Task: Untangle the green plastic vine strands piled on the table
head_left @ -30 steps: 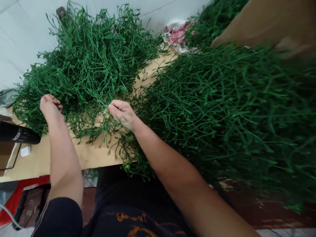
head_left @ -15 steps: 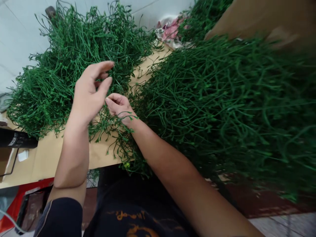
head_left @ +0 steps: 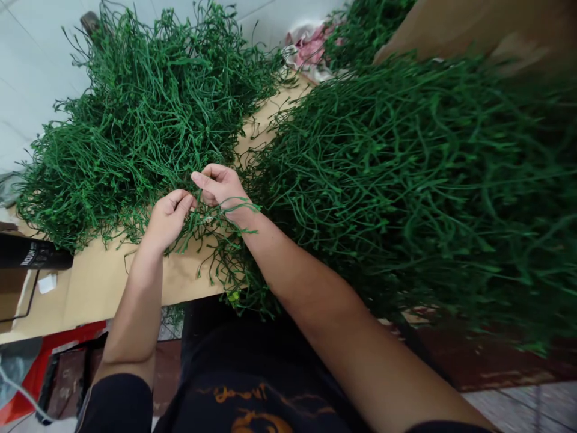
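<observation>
Green branching plastic-looking stems lie in a large heap at the left [head_left: 148,114] and a bigger heap at the right [head_left: 406,180]. Between them, low over the table, my left hand [head_left: 169,216] is closed in a pinch, and what it grips is too small to name. Just up and to the right, my right hand [head_left: 220,186] is closed, thumb against the fingers, its hold hidden. A few loose stems [head_left: 229,264] lie under and beside my right wrist, and one crosses over it.
Brown board [head_left: 99,282] covers the table, its front edge near my body. At the left edge lies a black cylinder [head_left: 36,251]. Pink and white cloth [head_left: 311,51] sits at the back, and brown paper [head_left: 473,30] rises at the back right.
My left hand has come down from above the left heap, and its spread fingers have closed in a pinch beside my right hand. My right hand has shifted only slightly.
</observation>
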Motion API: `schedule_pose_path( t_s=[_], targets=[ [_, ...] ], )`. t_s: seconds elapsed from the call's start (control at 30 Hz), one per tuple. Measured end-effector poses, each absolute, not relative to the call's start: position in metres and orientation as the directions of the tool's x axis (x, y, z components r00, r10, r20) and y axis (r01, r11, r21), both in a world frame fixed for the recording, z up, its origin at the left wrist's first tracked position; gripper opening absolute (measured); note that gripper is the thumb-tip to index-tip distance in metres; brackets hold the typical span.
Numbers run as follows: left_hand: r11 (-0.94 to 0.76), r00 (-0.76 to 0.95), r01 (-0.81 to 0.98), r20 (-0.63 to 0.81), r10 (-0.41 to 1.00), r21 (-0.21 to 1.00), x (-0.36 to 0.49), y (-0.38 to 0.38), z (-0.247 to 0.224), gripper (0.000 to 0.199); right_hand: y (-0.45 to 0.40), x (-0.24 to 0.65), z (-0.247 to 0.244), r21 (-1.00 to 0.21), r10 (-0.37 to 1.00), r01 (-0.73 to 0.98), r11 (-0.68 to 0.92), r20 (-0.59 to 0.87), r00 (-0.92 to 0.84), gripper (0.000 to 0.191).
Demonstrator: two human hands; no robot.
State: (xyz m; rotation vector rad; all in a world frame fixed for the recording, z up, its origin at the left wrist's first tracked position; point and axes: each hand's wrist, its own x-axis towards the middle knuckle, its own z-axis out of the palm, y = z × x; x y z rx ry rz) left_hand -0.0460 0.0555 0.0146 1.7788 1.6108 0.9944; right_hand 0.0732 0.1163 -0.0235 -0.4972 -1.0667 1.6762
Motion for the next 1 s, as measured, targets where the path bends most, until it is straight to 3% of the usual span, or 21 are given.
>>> schedule_pose_path(
  t_s=[0.17,0.27,0.37,0.53,0.6,0.8,1.0],
  targets=[
    [-0.184,0.071,0.602,0.178,0.982,0.777,-0.049,0.038,0.020,0.030,0.123,0.071,-0.026,-0.937,0.946,-0.332,0.108,0.200,-0.255,0.036],
    [-0.313,0.198,0.624,0.243,0.950,0.716,-0.045,0.011,0.032,0.032,0.138,0.076,-0.030,-0.966,0.981,-0.199,0.164,0.180,-0.069,0.032],
    [-0.442,0.260,0.564,0.358,0.897,0.697,-0.041,-0.010,0.048,0.029,0.149,0.078,-0.036,-0.947,0.986,-0.280,0.155,0.130,0.106,0.034],
    [-0.457,-0.017,0.335,0.491,0.871,0.824,-0.023,0.024,0.072,0.024,0.136,0.067,-0.037,-0.898,0.973,-0.439,0.024,0.121,-0.195,0.039],
    [-0.466,-0.016,0.184,0.477,0.879,0.865,-0.012,0.050,0.082,0.024,0.129,0.068,-0.033,-0.872,0.949,-0.483,-0.079,0.082,-0.303,0.041],
    [-0.240,-0.047,0.069,0.243,0.969,0.968,-0.006,0.096,0.095,0.026,0.117,0.081,-0.020,-0.757,0.815,-0.621,-0.202,0.221,-0.535,0.042],
    [-0.103,-0.070,0.064,0.107,0.992,0.993,-0.020,0.097,0.076,0.020,0.103,0.070,-0.018,-0.798,0.622,-0.492,-0.348,0.196,-0.758,0.055]
  ],
)
